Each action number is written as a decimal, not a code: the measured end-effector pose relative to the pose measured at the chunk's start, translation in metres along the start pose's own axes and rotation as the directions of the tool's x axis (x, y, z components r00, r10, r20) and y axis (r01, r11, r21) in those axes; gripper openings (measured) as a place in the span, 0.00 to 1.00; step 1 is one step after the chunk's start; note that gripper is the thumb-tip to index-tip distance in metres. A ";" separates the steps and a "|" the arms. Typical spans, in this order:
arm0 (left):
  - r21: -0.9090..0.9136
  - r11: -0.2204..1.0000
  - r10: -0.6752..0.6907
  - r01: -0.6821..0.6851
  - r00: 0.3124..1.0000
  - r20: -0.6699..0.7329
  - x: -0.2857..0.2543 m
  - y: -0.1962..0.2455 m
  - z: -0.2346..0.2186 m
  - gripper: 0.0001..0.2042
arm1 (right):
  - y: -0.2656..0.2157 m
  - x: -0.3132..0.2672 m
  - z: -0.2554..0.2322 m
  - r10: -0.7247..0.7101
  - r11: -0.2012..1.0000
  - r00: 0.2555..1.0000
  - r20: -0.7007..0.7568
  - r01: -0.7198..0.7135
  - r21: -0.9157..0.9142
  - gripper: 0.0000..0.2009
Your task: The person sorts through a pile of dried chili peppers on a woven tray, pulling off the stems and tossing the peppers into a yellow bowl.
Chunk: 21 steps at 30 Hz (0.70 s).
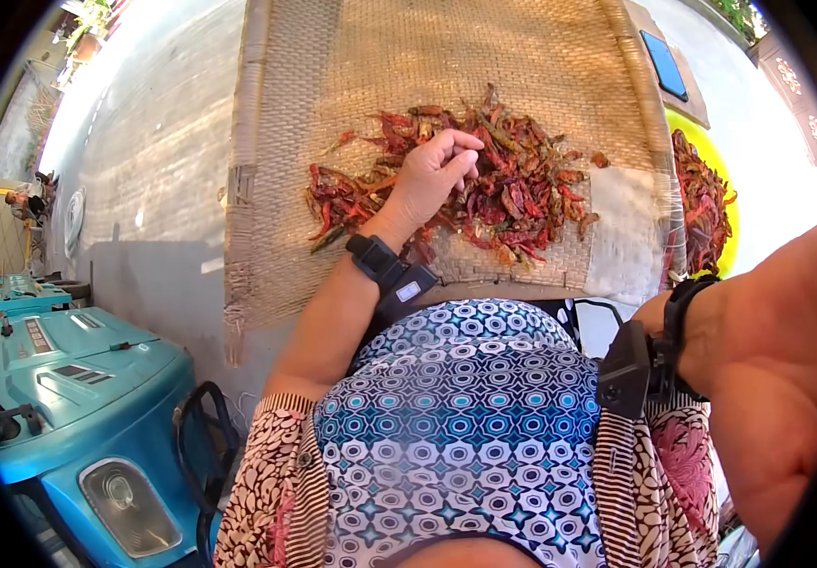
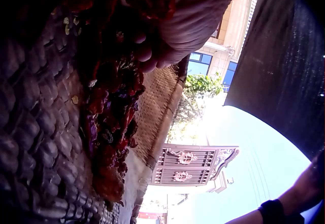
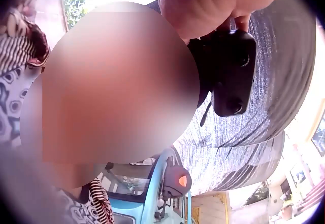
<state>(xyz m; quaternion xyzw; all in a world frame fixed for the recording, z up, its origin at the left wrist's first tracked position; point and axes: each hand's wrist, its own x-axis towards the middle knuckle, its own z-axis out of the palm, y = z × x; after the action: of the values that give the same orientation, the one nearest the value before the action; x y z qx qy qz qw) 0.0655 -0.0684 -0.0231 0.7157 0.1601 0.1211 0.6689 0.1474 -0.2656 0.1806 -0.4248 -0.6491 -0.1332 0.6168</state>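
We see the left hand (image 1: 432, 175) resting on a heap of dried red chillies (image 1: 512, 189) spread over a woven tray (image 1: 332, 76) in the head view. Its fingers (image 1: 460, 151) are curled down into the heap, the grip pinching chillies at the tips; the left wrist view shows the same fingers (image 2: 147, 51) buried among the chillies (image 2: 109, 112), with loose seeds on the weave. The heap lies at the tray's middle, stretching from 9 to 3 o'clock of the hand. A second pile of chillies sits in a yellow basin (image 1: 726, 204) at 3 o'clock, just beside the tray. The right hand is out of the head view; only its forearm shows at 4 o'clock. In the right wrist view the right hand (image 3: 218, 3) shows at 12 o'clock above a black device (image 3: 231, 72), and we cannot tell its grip. A blue machine (image 1: 77, 407) stands at 8 o'clock
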 end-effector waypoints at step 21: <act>0.020 1.000 -0.005 0.005 1.000 -0.007 0.001 -0.005 0.000 0.07 | -0.007 0.008 0.000 -0.051 0.998 0.997 0.054 0.052 -0.028 0.17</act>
<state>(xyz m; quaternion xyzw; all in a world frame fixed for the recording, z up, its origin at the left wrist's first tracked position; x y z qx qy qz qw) 0.0658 -0.0683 -0.0283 0.7215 0.1656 0.1203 0.6614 0.1429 -0.2671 0.1901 -0.4204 -0.6742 -0.1472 0.5892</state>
